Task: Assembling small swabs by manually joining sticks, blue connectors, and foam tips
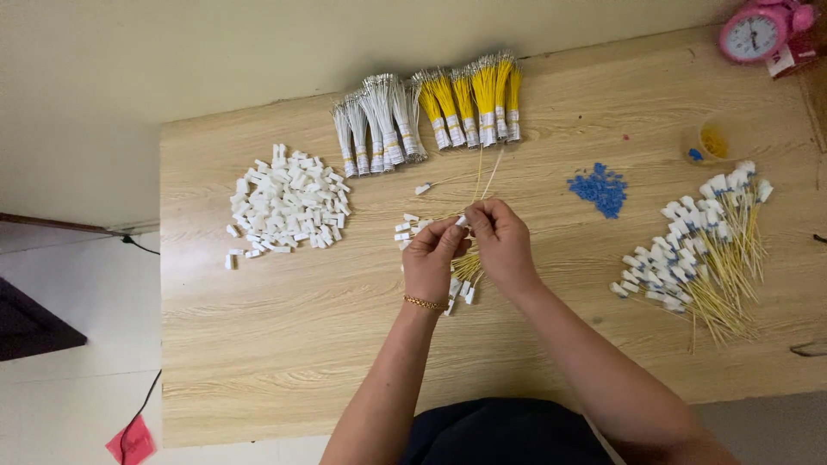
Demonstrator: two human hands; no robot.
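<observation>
My left hand and my right hand meet over the middle of the wooden table. Between their fingertips they pinch a small white connector with thin yellow and white wires running up from it. A gold bracelet circles my left wrist. Under my hands lie a few loose white connectors and a short bunch of yellow wires with white ends.
A heap of white connectors lies at the left. Bundles of white wires and yellow wires line the far edge. Blue pieces, a small cup, finished wires with connectors and a pink clock sit at the right.
</observation>
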